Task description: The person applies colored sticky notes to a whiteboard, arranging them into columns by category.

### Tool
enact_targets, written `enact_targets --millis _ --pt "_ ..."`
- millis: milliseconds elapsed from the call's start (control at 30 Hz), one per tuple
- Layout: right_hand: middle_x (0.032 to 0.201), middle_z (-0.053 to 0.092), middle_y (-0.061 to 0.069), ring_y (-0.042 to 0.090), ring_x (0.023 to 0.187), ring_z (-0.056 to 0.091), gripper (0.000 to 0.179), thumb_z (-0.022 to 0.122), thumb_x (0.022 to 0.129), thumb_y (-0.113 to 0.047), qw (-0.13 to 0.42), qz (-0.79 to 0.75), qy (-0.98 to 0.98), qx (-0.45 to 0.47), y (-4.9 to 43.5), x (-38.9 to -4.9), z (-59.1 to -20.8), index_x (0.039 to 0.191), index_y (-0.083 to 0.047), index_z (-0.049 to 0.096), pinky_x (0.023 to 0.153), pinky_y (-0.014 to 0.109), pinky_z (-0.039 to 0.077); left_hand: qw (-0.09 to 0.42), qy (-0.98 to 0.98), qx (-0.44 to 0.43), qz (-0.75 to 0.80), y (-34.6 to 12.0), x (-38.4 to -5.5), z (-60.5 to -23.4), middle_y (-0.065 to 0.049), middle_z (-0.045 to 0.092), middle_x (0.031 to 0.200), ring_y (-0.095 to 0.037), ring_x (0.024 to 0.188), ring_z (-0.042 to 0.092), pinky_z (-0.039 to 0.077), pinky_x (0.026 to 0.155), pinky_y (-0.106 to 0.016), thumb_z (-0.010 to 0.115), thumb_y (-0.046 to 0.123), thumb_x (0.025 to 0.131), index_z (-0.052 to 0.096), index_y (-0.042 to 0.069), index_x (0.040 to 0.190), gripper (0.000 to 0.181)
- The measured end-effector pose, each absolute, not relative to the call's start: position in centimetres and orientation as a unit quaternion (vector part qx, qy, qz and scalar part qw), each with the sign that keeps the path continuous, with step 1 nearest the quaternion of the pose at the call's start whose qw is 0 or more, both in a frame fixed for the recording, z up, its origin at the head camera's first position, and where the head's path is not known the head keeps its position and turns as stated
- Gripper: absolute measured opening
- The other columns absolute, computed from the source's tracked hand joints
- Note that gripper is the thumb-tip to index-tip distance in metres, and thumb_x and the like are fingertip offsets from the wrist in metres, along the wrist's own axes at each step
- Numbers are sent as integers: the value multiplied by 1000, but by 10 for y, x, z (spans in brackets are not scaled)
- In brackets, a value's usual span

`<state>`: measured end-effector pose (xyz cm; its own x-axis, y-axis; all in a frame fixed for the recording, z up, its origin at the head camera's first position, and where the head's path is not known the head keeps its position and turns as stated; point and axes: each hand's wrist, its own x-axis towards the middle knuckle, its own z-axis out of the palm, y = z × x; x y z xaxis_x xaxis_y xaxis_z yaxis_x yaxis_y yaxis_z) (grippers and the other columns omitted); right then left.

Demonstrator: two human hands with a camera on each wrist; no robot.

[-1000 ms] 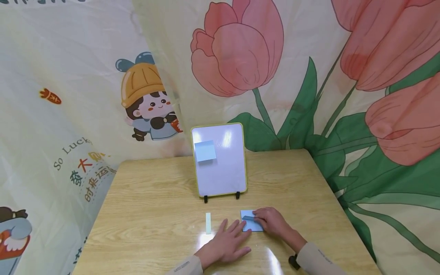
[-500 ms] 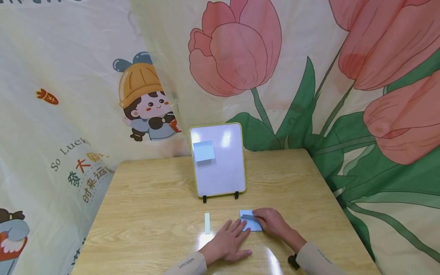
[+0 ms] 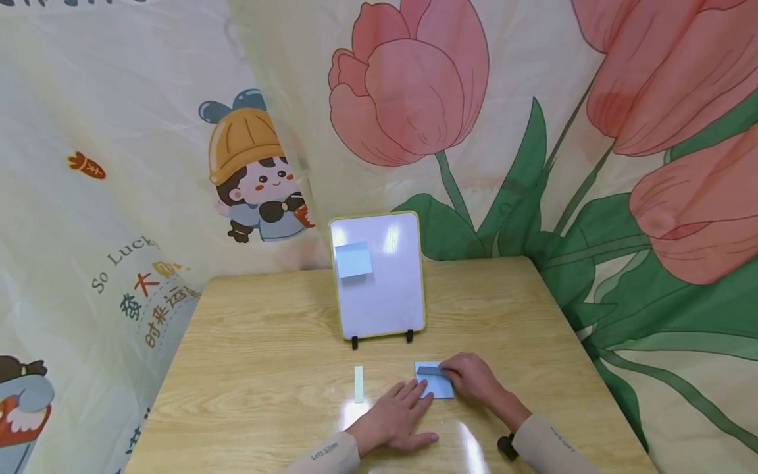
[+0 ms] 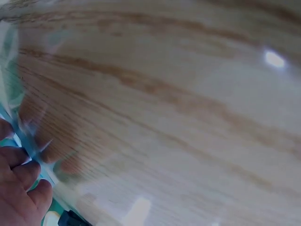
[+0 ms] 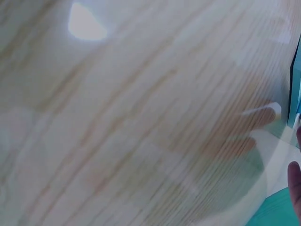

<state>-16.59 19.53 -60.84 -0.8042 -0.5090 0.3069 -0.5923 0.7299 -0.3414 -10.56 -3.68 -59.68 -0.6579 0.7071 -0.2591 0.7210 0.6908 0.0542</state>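
A square blue sticky note (image 3: 437, 387) lies on the table near its front, with a darker strip of its paper raised across the upper part. My right hand (image 3: 474, 378) pinches the right end of that raised strip between thumb and curled fingers. My left hand (image 3: 395, 416) rests with spread fingers, its fingertips pressing the note's lower left part. Along the left wrist view's edge, several fingers of my left hand (image 4: 21, 188) show. The right wrist view catches only a bit of my right hand (image 5: 294, 186) at its edge.
A yellow-rimmed whiteboard (image 3: 385, 296) stands upright on black feet behind the hands, bearing a light blue sticky note (image 3: 354, 260). A narrow pale green paper strip (image 3: 358, 385) lies left of the hands. Printed cloth (image 3: 509, 131) hangs behind the wooden table (image 3: 266, 329).
The raised strip of the blue note has shifted slightly away from me, and my right hand has moved a little with it. My left hand stays nearly in place.
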Motion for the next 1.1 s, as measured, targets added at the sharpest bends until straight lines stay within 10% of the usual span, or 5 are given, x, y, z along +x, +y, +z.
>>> enact_targets --millis 1100 --pt "82 76 -3 11 73 70 8 75 86 -11 55 260 -942 205 194 -188 -609 91 -16 80 68 28 57 134 911 391 -11 -35 -107 -598 -1 20 166 -20 152 21 22 123 -38 11 80 91 27 26 157 88"
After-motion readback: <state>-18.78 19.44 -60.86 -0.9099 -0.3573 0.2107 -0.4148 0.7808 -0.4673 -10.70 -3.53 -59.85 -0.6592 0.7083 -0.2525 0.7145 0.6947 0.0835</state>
